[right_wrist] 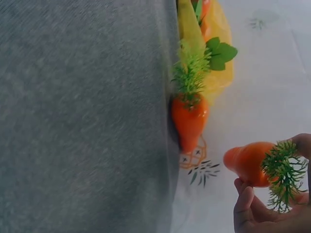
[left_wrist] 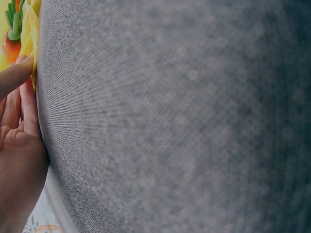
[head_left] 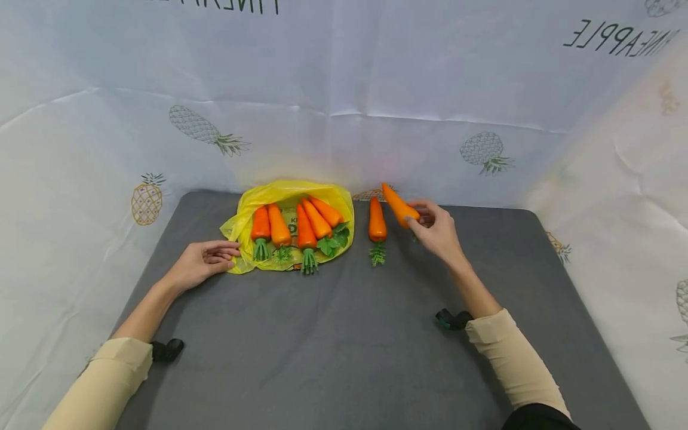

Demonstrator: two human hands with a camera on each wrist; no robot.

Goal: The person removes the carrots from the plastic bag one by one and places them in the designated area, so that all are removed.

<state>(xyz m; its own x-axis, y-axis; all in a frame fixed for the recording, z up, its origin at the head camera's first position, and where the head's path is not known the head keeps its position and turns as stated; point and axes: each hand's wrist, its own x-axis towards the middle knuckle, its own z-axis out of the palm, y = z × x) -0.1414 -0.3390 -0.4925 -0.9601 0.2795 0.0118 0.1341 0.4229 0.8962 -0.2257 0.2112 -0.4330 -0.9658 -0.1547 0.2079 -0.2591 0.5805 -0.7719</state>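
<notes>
A yellow plastic bag (head_left: 269, 192) lies with its mouth toward me, several orange toy carrots (head_left: 305, 230) with green tops resting in it. At the bag's left edge, my left hand (head_left: 201, 264) pinches the thin plastic between thumb and fingers; the left wrist view shows the thumb (left_wrist: 17, 76) against the yellow edge. My right hand (head_left: 438, 234) grips another carrot (head_left: 398, 206) by its thick end, raised above the table, with its feathery green top visible in the right wrist view. Just left of it, a single carrot (head_left: 378, 222) lies on the table, its tip pointing away.
The grey table (head_left: 322, 358) ends at a white cloth backdrop (head_left: 333, 143) printed with pineapples. Black straps with small devices sit at both wrists, the right device (head_left: 454, 319) hanging over the table.
</notes>
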